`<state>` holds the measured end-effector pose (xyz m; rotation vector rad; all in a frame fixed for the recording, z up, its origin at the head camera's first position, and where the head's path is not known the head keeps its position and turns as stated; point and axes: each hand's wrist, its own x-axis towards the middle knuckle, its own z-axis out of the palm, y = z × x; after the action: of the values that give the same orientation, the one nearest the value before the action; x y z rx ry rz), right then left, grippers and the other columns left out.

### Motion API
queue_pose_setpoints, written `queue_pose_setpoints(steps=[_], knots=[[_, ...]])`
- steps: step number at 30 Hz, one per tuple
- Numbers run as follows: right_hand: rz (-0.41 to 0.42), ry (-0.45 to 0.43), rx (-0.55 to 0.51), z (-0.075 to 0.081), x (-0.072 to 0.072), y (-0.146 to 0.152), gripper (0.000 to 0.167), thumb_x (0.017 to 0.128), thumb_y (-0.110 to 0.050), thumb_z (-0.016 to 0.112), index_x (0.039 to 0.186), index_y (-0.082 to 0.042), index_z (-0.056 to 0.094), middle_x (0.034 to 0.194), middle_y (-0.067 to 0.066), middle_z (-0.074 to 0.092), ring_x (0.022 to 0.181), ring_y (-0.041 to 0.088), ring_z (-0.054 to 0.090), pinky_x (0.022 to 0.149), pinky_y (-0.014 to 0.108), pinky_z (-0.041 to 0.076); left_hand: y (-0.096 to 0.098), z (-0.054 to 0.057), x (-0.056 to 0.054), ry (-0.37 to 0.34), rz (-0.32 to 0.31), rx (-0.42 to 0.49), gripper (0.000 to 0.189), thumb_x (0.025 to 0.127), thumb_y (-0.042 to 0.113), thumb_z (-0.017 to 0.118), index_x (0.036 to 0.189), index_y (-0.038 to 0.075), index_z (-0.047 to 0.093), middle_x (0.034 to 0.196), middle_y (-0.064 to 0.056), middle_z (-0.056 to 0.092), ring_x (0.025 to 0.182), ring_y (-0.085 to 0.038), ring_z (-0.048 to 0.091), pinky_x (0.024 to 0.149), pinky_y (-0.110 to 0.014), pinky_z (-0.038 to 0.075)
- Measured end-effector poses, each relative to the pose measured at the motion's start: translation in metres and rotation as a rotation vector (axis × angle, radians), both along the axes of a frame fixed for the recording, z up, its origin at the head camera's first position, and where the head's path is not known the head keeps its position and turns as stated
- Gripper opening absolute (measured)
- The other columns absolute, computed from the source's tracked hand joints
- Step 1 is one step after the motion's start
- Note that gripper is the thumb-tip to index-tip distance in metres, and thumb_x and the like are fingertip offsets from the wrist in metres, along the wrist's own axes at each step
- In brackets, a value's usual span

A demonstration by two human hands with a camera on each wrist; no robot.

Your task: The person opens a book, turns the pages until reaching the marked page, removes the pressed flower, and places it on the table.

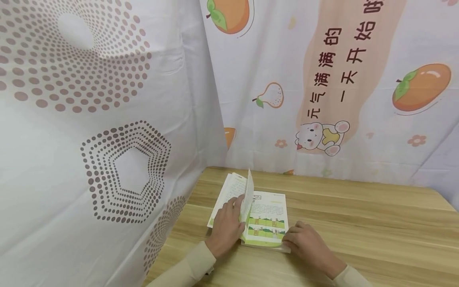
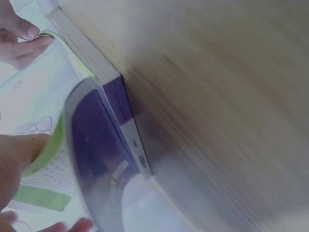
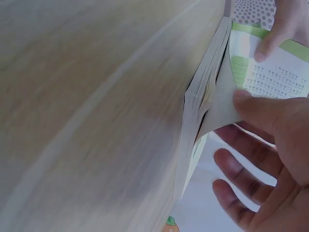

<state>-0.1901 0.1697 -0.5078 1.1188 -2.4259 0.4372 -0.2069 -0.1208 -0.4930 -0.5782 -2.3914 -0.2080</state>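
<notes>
Right hand [image 1: 305,241]: thumb and index pinch a page corner [image 3: 223,113], other fingers loosely spread. Left hand [image 1: 226,223]: fairly extended, fingers on left-side pages, thumb on a page; can't tell if it grips. Open book [image 1: 268,209] lies between them on wood table [image 1: 365,211], one leaf [image 1: 249,191] upright. Behind: fruit-print cloth [image 1: 287,52].

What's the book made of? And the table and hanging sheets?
Book: paper, smooth-looking; its pages bend and show thin layered edges.
Table: wood or a wood lookalike, fairly smooth, with streaky grain.
Hanging sheets: probably matte printed cloth, because they crease softly.
</notes>
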Motion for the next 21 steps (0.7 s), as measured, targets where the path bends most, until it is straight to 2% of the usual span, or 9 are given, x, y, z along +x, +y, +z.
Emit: queue_pose_setpoints(steps=[3,6,8,10,13,16,18,21], knots=[[0.001,0.015,-0.01,-0.001,0.0,0.0,0.016,0.075,-0.01,0.088,0.084,-0.02,0.079,0.086,-0.012,0.072,0.078,0.006,0.05,0.063,0.025,0.042,-0.004,0.003,-0.001,0.036,-0.016,0.059,0.109,0.063,0.02,0.099,0.154,0.016,0.038,0.133,-0.021,0.056,0.097,-0.026,0.062,0.069,-0.034,0.052],[-0.005,0.024,-0.015,-0.001,0.0,0.0,0.019,0.074,-0.008,0.089,0.083,-0.021,0.078,0.085,-0.013,0.071,0.077,0.005,0.049,0.063,0.025,0.041,-0.008,0.006,-0.001,0.067,-0.012,0.051,0.109,0.058,0.022,0.102,0.15,0.021,0.044,0.137,-0.022,0.053,0.108,-0.031,0.059,0.079,-0.039,0.053],[-0.01,0.02,-0.013,0.0,0.001,-0.001,0.018,0.074,-0.008,0.089,0.083,-0.021,0.078,0.085,-0.013,0.071,0.077,0.005,0.048,0.063,0.025,0.04,-0.011,0.007,-0.002,0.081,-0.005,0.029,0.099,0.059,0.022,0.102,0.144,0.022,0.051,0.137,-0.019,0.053,0.116,-0.035,0.055,0.086,-0.043,0.051],[-0.013,0.018,-0.007,0.001,0.001,-0.001,0.017,0.074,-0.009,0.088,0.082,-0.02,0.078,0.085,-0.013,0.071,0.077,0.005,0.048,0.063,0.024,0.04,-0.013,0.006,-0.002,0.097,-0.008,0.003,0.081,0.06,0.021,0.1,0.132,0.021,0.061,0.135,-0.014,0.056,0.123,-0.037,0.051,0.091,-0.047,0.049],[-0.016,0.013,0.001,0.002,0.002,-0.003,0.015,0.075,-0.01,0.088,0.082,-0.019,0.078,0.084,-0.012,0.071,0.077,0.006,0.049,0.063,0.024,0.04,-0.017,0.005,-0.003,0.119,-0.009,-0.037,0.053,0.063,0.019,0.097,0.109,0.02,0.071,0.133,-0.009,0.06,0.128,-0.037,0.05,0.093,-0.048,0.047],[-0.017,0.007,0.002,0.002,0.002,-0.004,0.014,0.076,-0.01,0.088,0.082,-0.019,0.079,0.084,-0.012,0.071,0.078,0.006,0.05,0.063,0.024,0.04,-0.02,0.003,-0.004,0.128,0.01,-0.084,0.037,0.064,0.018,0.096,0.095,0.018,0.076,0.135,-0.009,0.061,0.13,-0.038,0.05,0.093,-0.049,0.048],[-0.019,0.004,0.001,0.002,0.002,-0.004,0.014,0.076,-0.01,0.088,0.082,-0.019,0.079,0.083,-0.012,0.071,0.078,0.006,0.05,0.063,0.025,0.041,-0.021,0.002,-0.004,0.112,0.02,-0.117,0.03,0.066,0.016,0.094,0.091,0.017,0.078,0.135,-0.01,0.063,0.13,-0.039,0.051,0.092,-0.049,0.049],[-0.021,0.002,0.004,0.002,0.002,-0.004,0.013,0.076,-0.011,0.088,0.081,-0.02,0.079,0.083,-0.012,0.071,0.078,0.006,0.05,0.064,0.025,0.041,-0.021,0.001,-0.004,0.04,-0.016,-0.146,0.02,0.072,0.013,0.09,0.088,0.018,0.08,0.126,-0.007,0.069,0.125,-0.034,0.056,0.092,-0.047,0.051]])
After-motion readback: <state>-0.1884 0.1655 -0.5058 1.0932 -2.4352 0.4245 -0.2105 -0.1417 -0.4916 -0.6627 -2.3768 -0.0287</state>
